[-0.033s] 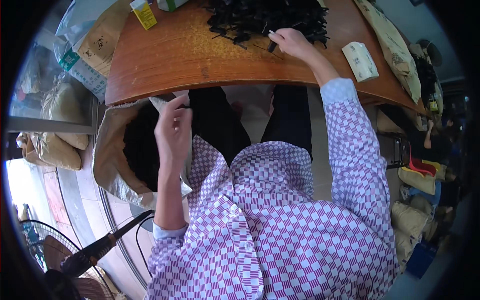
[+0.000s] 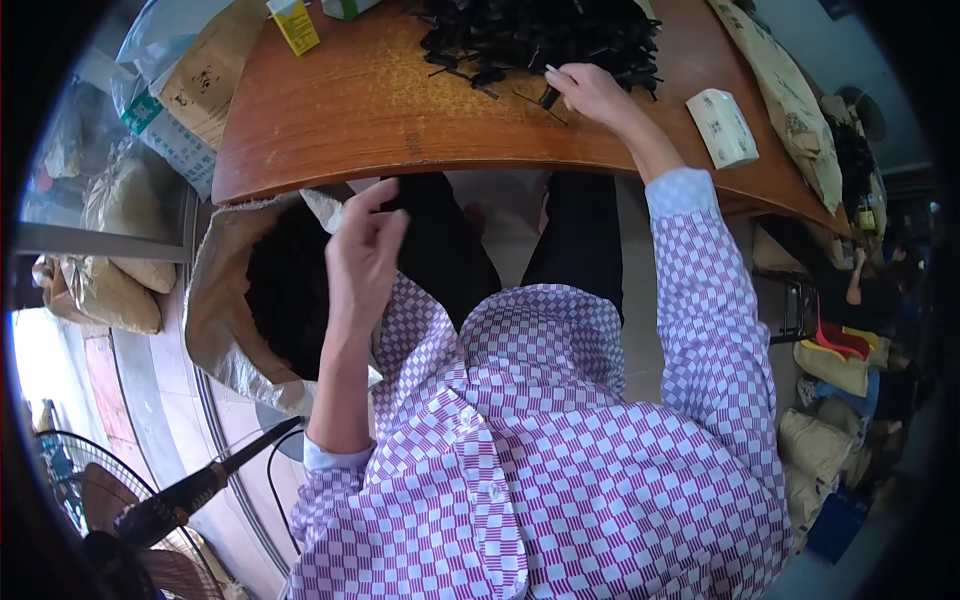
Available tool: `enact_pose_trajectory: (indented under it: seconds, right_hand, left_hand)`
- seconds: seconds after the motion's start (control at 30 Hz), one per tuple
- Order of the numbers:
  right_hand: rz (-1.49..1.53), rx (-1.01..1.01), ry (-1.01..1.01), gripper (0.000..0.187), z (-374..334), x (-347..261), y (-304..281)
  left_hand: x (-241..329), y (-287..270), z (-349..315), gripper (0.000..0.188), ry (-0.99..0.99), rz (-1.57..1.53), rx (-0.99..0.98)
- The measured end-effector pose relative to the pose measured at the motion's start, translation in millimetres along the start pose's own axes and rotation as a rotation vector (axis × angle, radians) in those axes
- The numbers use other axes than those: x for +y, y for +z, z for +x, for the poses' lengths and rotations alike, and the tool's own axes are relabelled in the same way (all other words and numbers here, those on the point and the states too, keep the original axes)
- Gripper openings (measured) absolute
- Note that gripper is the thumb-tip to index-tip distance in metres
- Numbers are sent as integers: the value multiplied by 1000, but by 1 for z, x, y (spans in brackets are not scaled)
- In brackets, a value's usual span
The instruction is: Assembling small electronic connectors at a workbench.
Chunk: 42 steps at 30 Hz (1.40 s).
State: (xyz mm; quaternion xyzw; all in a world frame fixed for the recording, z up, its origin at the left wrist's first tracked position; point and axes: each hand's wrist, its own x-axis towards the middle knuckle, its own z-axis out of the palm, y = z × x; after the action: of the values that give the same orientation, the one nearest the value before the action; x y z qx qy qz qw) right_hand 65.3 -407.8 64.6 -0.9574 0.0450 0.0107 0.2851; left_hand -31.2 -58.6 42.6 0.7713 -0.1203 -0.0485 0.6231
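Note:
A heap of small black parts (image 2: 545, 40), some with thin wire-like ends, lies on the far part of the brown wooden table (image 2: 400, 140). My right hand (image 2: 597, 98) is at the heap's near edge, its fingertips pinched on a small black part (image 2: 549, 97); its exact kind is unclear. Below the table's front edge, my left hand (image 2: 362, 255) hovers beside an open sack (image 2: 212, 300) filled with a black mass (image 2: 283, 290). Index finger and thumb are apart there, with nothing visible between them.
A yellow carton (image 2: 294, 27) stands at the table's far left, and a white tissue pack (image 2: 722, 128) lies at the right. Paper sacks (image 2: 790, 110) lean along the right edge. A fan (image 2: 130, 520) stands at lower left. Filled bags (image 2: 110, 295) rest beyond the sack.
My left hand has shifted slightly to the right, away from the sack's opening, and its fingers have spread. The right hand stays at the heap with nearly the same pinch.

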Motion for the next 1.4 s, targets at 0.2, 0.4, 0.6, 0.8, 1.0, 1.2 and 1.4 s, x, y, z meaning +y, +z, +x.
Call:
enact_pose_trajectory:
  seconds: [0.2, 0.4, 0.6, 0.8, 1.0, 1.2, 1.4]
  right_hand:
    - [878, -241, 42, 30, -103, -59, 25]
    - [934, -172, -110, 28, -150, -77, 49]
    - [914, -225, -303, 27, -165, -56, 60]
    - [872, -188, -193, 29, -179, -66, 67]
    - [896, -11, -35, 38, -194, -75, 82]
    - [1040, -17, 29, 35, -194, -90, 97]
    - [970, 20, 11, 31, -187, -91, 105]
  left_hand:
    - [17, 50, 14, 46, -25, -450, -294]
    - [14, 59, 6, 44, -81, -649, -440]
    - [12, 67, -6, 35, -275, -673, -505]
    - [18, 71, -13, 33, -252, -547, -408]
    - [13, 71, -15, 36, -174, -467, -323]
    - [3, 76, -17, 35, -57, -364, -243]
    - [7, 75, -17, 35, 132, -86, -126]
